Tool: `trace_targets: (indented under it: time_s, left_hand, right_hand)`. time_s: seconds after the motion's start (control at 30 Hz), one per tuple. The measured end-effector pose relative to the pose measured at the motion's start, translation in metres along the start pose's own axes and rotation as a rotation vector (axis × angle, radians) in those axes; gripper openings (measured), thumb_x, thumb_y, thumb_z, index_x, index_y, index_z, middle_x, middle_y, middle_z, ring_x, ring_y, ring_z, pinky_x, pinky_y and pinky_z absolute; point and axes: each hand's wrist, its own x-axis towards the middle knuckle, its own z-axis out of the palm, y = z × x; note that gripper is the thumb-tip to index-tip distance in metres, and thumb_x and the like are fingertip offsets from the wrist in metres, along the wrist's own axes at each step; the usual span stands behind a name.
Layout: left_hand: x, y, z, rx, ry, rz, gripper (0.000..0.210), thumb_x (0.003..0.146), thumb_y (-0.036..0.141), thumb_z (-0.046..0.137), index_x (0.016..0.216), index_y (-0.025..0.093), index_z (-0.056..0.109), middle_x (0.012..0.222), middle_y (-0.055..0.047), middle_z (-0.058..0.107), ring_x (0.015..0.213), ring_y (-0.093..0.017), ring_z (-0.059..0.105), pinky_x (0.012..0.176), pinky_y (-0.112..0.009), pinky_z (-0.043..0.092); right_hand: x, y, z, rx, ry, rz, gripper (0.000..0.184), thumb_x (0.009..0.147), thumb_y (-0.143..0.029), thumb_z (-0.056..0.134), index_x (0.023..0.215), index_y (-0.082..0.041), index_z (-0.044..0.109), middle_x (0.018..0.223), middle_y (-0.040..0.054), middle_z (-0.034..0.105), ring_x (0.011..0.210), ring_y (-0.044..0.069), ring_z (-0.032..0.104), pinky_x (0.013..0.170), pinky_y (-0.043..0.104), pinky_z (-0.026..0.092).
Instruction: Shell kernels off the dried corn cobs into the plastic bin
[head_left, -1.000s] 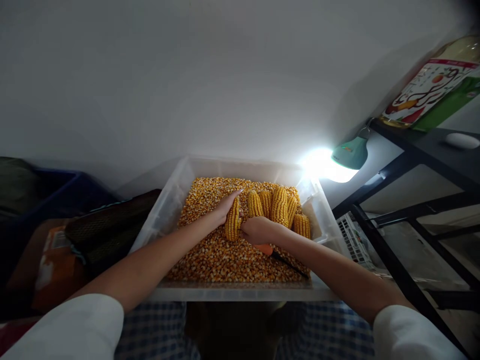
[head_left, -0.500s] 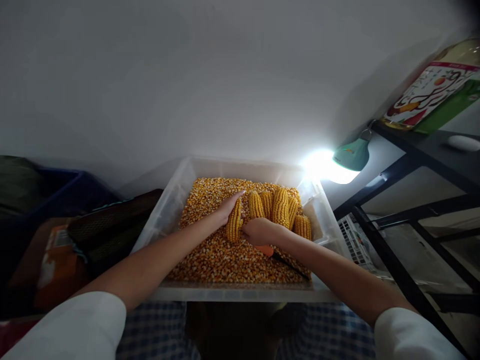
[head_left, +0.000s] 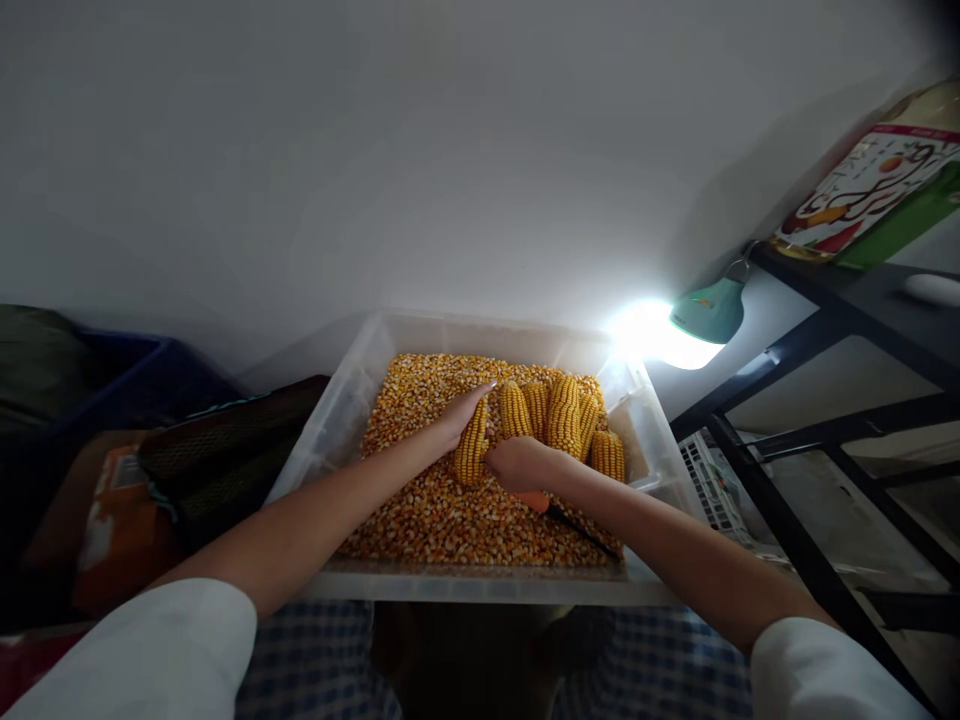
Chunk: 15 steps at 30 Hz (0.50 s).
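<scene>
A clear plastic bin [head_left: 330,440] in front of me is filled with loose yellow corn kernels [head_left: 435,520]. My left hand [head_left: 459,412] grips a yellow corn cob [head_left: 472,452], fingers stretched along its far side. My right hand [head_left: 517,462] is closed on the same cob's near right side, thumb pressing its kernels. Several whole cobs [head_left: 562,412] lie side by side to the right in the bin. An orange-handled tool with a dark blade [head_left: 559,512] lies on the kernels under my right wrist.
A lit teal lamp [head_left: 705,312] hangs from a black metal rack [head_left: 795,540] on the right; a bottle [head_left: 870,190] lies on its shelf. A dark mesh bag [head_left: 217,450], an orange packet [head_left: 112,520] and a blue crate [head_left: 142,375] sit left. A white wall stands behind.
Both hands stay on the same cob with only slight shifts. The view has drifted a little.
</scene>
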Motion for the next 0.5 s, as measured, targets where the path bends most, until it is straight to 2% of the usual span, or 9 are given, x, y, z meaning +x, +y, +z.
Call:
trace_targets:
  time_s: [0.17, 0.5]
  left_hand:
    - [-0.0015, 0.0015, 0.0007, -0.010, 0.017, -0.011, 0.039, 0.061, 0.054, 0.053, 0.071, 0.017, 0.051, 0.043, 0.000, 0.050, 0.037, -0.014, 0.050, 0.036, -0.025, 0.042]
    - [0.0061, 0.0002, -0.0055, -0.030, 0.042, -0.031, 0.040, 0.059, 0.056, 0.053, 0.067, 0.017, 0.049, 0.043, -0.001, 0.050, 0.037, -0.015, 0.050, 0.035, -0.026, 0.042]
  right_hand:
    - [-0.0007, -0.0003, -0.0005, 0.001, 0.007, 0.007, 0.022, 0.071, -0.014, 0.042, 0.083, -0.014, 0.060, 0.080, 0.0109, 0.063, 0.072, 0.022, 0.060, 0.056, 0.028, 0.044]
    - [-0.0011, 0.0067, -0.0058, 0.074, 0.099, 0.000, 0.029, 0.079, -0.026, 0.036, 0.087, -0.012, 0.059, 0.083, 0.0118, 0.062, 0.072, 0.018, 0.057, 0.059, 0.024, 0.038]
